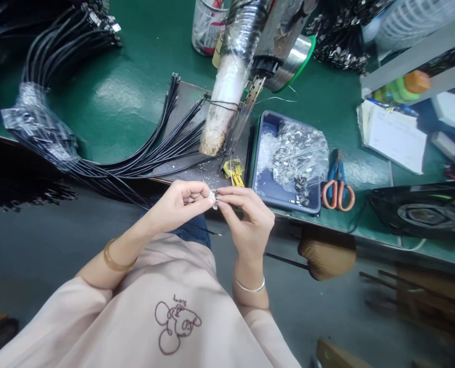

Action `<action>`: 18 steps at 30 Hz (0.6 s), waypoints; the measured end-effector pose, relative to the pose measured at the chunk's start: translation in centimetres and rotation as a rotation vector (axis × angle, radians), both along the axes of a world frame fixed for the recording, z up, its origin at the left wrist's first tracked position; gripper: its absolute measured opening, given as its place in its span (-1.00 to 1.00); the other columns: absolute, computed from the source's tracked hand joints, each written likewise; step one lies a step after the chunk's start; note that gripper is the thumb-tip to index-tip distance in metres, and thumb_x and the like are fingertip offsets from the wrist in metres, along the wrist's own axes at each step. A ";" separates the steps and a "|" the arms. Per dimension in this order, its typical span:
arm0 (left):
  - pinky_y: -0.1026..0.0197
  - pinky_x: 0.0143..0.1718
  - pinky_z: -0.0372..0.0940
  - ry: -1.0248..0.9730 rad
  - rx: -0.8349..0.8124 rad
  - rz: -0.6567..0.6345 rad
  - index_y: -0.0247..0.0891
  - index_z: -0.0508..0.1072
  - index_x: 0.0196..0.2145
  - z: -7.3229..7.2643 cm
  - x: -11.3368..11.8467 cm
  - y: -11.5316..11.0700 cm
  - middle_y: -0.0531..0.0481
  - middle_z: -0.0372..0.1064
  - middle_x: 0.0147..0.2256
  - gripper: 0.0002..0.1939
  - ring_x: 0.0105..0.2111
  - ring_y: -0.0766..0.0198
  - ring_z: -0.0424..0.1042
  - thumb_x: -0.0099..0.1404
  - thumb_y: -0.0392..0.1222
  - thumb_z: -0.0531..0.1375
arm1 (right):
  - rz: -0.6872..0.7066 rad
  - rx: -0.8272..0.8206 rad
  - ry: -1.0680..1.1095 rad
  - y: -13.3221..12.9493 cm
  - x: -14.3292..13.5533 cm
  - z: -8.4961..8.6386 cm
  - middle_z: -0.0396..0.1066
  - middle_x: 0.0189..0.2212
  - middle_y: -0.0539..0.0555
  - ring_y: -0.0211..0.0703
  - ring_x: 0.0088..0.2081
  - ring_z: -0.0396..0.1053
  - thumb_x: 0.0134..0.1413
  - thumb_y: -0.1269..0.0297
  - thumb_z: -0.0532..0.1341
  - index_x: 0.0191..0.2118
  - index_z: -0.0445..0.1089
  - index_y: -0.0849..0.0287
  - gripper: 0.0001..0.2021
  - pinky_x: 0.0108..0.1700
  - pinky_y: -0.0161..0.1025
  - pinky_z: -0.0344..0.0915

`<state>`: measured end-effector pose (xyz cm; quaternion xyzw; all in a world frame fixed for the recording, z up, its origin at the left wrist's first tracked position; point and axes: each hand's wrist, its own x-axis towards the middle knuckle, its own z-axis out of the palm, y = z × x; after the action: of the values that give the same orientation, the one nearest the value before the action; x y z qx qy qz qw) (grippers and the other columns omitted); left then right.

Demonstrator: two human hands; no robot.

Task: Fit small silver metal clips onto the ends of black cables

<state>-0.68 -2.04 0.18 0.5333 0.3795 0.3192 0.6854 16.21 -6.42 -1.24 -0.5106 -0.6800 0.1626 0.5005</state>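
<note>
My left hand [183,204] and my right hand [246,212] meet at the table's front edge, fingertips almost touching. Both are closed in a pinch on a small metal connector [215,205], mostly hidden by the fingers. Just behind them, a yellow block [236,174] sits on a dark work board [185,102], under the tip of a soldering iron [246,110] with solder wire running down. Black cables [135,158] fan out over the board from a plastic-wrapped bundle at the left. One loose cable end [208,231] shows below my hands.
Right of the board, a blue tray [256,176] holds a bag of small metal parts. Cutters with orange handles [338,186] lie beside it. A taped tube [223,97] juts over the board. Farther right are a paper pad [394,135] and a black fan [427,212].
</note>
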 end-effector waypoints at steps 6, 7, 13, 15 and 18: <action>0.33 -0.50 0.13 -0.020 0.014 0.068 -0.34 0.54 -0.49 -0.6 0.2 -0.2 0.06 0.30 -0.57 -0.83 -0.54 0.40 0.18 0.13 -0.16 0.31 | 0.009 -0.134 0.176 0.1 -0.1 -0.2 0.60 -0.28 0.01 -0.20 -0.24 0.59 0.16 0.44 0.33 -0.32 0.54 0.09 -0.90 -0.24 -0.27 0.55; 0.33 -0.49 0.17 -0.029 0.006 0.101 -0.34 0.55 -0.49 -0.7 0.3 -0.3 0.04 0.34 -0.55 -0.84 -0.53 0.39 0.22 0.12 -0.17 0.31 | -0.015 -0.135 0.205 0.1 -0.1 -0.3 0.60 -0.28 0.01 -0.20 -0.25 0.59 0.17 0.43 0.32 -0.32 0.53 0.10 -0.91 -0.26 -0.27 0.55; 0.38 -0.57 0.08 -0.053 -0.035 0.221 -0.34 0.52 -0.52 -0.4 1.0 -0.4 0.10 0.28 -0.60 -0.91 -0.59 0.47 0.12 0.02 -0.24 0.30 | -0.143 0.185 0.050 -0.4 -0.4 -0.7 0.62 -0.24 0.01 -0.16 -0.20 0.60 0.16 0.49 0.32 -0.20 0.52 0.05 -0.83 -0.16 -0.18 0.58; 0.38 -0.58 0.03 -0.039 -0.010 0.226 -0.33 0.50 -0.54 -0.3 1.0 -0.3 0.13 0.23 -0.62 -0.91 -0.60 0.47 0.08 0.03 -0.25 0.29 | -0.087 0.290 -0.074 -0.5 -0.5 -0.8 0.64 -0.21 0.03 -0.16 -0.20 0.61 0.13 0.52 0.35 -0.15 0.52 0.06 -0.78 -0.13 -0.19 0.57; 0.37 -0.56 0.07 -0.035 0.040 0.232 -0.33 0.49 -0.52 -0.3 0.9 0.0 0.09 0.29 -0.59 -0.88 -0.58 0.45 0.13 0.09 -0.22 0.29 | -0.078 0.299 -0.079 -0.3 -0.7 -1.3 0.64 -0.20 0.04 -0.17 -0.19 0.61 0.15 0.53 0.32 -0.13 0.50 0.07 -0.77 -0.13 -0.21 0.58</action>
<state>0.26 -2.05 -0.09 0.4936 0.4201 0.4131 0.6397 15.52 -6.73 -2.51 -0.4624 -0.6953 0.0197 0.5498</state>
